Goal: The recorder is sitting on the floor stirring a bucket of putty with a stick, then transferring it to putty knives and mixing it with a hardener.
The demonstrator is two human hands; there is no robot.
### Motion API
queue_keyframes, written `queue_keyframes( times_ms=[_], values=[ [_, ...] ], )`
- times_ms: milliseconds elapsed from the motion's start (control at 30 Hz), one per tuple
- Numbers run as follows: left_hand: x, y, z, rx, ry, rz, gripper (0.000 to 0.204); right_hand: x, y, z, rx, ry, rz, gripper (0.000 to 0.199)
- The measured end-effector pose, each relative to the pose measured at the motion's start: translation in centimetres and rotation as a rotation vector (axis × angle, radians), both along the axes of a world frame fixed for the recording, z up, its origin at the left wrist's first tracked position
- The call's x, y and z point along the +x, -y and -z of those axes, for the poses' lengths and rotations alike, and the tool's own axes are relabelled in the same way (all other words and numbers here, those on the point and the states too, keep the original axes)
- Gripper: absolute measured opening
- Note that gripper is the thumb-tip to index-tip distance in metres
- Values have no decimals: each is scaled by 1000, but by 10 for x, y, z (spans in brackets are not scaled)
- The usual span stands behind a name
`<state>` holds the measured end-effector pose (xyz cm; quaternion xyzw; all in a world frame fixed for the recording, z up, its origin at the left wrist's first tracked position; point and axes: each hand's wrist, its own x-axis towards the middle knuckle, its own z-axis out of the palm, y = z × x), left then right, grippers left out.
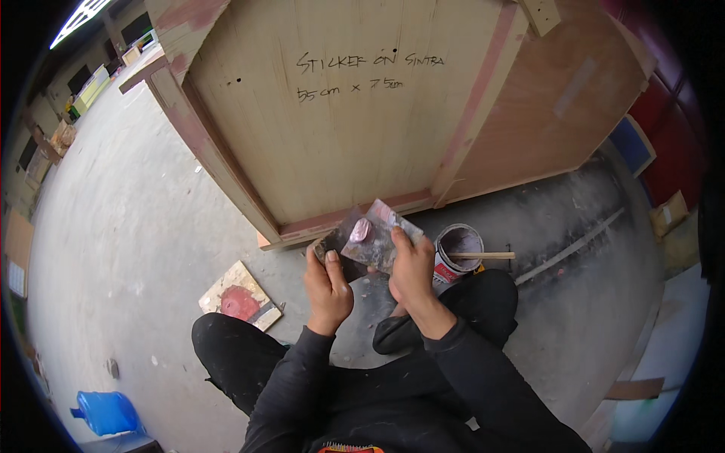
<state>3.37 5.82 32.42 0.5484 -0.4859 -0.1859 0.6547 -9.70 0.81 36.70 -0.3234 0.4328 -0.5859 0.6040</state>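
My left hand is closed on a dark, stained flat scraper. A second flat scraper, greyish and smeared, is gripped in my right hand, thumb on top. The two blades overlap in front of the wooden panel, the right one above the left. A lump of pink putty sits on the upper blade. Just right of my right hand stands an open can with greyish-pink paste inside and a wooden stick across its rim.
A large plywood panel with a framed edge and handwriting stands ahead of me. On the floor to my left lies a board smeared with pinkish-red putty. A blue water jug lies at lower left. My folded legs are close below.
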Motion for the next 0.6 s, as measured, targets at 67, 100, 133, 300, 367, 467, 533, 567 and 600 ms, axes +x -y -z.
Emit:
queue_keyframes(
  times_ms=[67,100,133,300,367,467,533,567,600],
  values=[
    [0,-2,2,57,-19,44,21,-8,3,-16,-96,-88,-19,25],
    [1,-2,3,99,-94,86,22,-14,3,-21,-210,-173,-32,26],
    [3,-2,3,150,-158,107,23,-19,3,-22,-381,-224,-51,27],
    [14,10,6,114,-1077,463,31,-39,-11,2,-1174,-958,-287,57],
    [16,10,7,95,-1079,444,28,-46,-10,14,-1259,-1156,-257,66],
    [21,9,6,66,-1075,407,27,-61,-5,16,-1170,-1336,-256,68],
    [22,11,5,40,-1030,356,27,-71,0,7,-1133,-1426,-200,63],
    [22,13,5,26,-990,318,26,-73,0,1,-1074,-1366,-145,56],
    [21,13,5,-1,-956,296,26,-74,-1,-5,-1143,-1401,-172,56]
  ],
)
